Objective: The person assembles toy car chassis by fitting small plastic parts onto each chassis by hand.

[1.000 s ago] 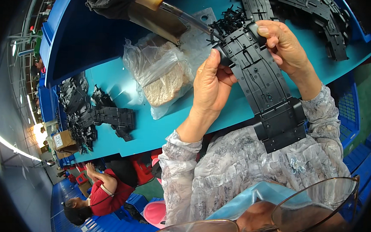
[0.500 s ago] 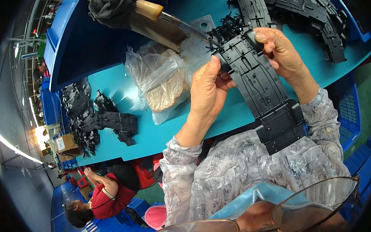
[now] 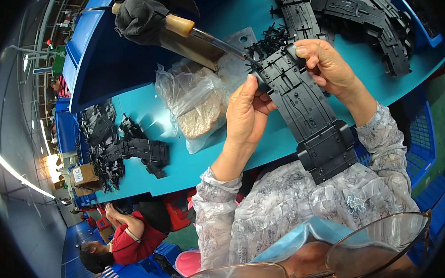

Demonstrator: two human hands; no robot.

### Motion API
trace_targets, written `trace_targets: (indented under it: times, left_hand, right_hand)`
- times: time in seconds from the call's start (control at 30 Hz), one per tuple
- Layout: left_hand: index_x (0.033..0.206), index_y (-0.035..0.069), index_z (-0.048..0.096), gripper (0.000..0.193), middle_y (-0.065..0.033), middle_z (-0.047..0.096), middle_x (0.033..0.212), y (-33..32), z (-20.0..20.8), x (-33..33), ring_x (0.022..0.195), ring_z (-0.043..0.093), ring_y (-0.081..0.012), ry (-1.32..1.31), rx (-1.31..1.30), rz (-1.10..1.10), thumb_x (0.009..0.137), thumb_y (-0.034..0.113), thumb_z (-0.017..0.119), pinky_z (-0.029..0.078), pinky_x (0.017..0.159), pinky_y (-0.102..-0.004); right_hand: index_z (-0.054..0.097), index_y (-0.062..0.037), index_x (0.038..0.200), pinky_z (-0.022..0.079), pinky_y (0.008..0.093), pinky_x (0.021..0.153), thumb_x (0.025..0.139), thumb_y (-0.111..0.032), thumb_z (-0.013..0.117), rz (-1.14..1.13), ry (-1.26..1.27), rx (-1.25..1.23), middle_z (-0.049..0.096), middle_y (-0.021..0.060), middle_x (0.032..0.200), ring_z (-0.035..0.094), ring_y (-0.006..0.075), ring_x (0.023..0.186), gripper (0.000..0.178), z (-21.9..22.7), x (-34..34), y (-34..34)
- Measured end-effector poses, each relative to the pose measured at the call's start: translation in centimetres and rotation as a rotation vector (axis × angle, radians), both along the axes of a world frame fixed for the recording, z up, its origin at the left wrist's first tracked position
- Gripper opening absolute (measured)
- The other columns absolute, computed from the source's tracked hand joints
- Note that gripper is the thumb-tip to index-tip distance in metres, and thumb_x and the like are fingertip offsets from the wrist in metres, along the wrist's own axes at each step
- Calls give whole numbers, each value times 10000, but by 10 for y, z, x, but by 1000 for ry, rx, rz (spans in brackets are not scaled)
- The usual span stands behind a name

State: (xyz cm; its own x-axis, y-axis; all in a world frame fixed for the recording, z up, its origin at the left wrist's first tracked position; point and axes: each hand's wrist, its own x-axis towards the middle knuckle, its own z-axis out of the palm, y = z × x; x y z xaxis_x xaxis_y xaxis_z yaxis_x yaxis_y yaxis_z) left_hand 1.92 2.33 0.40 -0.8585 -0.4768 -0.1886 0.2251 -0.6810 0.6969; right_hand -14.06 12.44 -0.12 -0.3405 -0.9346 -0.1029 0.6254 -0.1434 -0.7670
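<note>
Both my hands hold a long black plastic chassis plate (image 3: 305,105), with moulded ribs and holes, tilted so its near end is close to my lap. My left hand (image 3: 246,112) pinches the raised block at its far left corner, thumb on top. The matching block at the far right corner is gripped by my right hand (image 3: 327,66). A soldering iron (image 3: 207,37) with a wooden handle and metal shaft points at the plate's far left end. Its tip seems to meet the plate there; whether they touch I cannot tell. Grey cloth (image 3: 140,21) wraps the iron's rear.
Small black parts (image 3: 273,41) lie heaped behind the plate. More black plates (image 3: 374,21) are stacked at the far right, others (image 3: 144,150) at the left. A clear plastic bag (image 3: 199,107) sits beside a blue bin (image 3: 121,58). A co-worker (image 3: 131,240) sits at lower left.
The plate and both my hands have shifted slightly left and a little nearer to me. My grip looks the same. The background has slid slightly rightward in the picture.
</note>
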Motion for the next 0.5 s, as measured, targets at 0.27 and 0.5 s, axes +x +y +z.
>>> trace_targets:
  times: [0.27, 0.5]
  left_hand:
    - [894, -6, 525, 275, -103, 575, 814, -2, -6, -2, 681, 568, -171, -56, 80, 53, 847, 261, 476, 518, 606, -333]
    - [906, 7, 514, 257, -104, 568, 830, -9, -10, -7, 699, 571, -183, 4, 120, 25, 846, 254, 476, 516, 606, -334]
  right_hand:
    - [513, -84, 630, 231, 124, 257, 783, -170, 542, -18, 15, 53, 448, -60, 515, 330, -7, 329, 177, 0, 1, -3]
    - [490, -91, 595, 196, 139, 260, 768, -167, 564, -116, -6, 169, 413, -54, 521, 295, 5, 319, 203, -2, 2, -12]
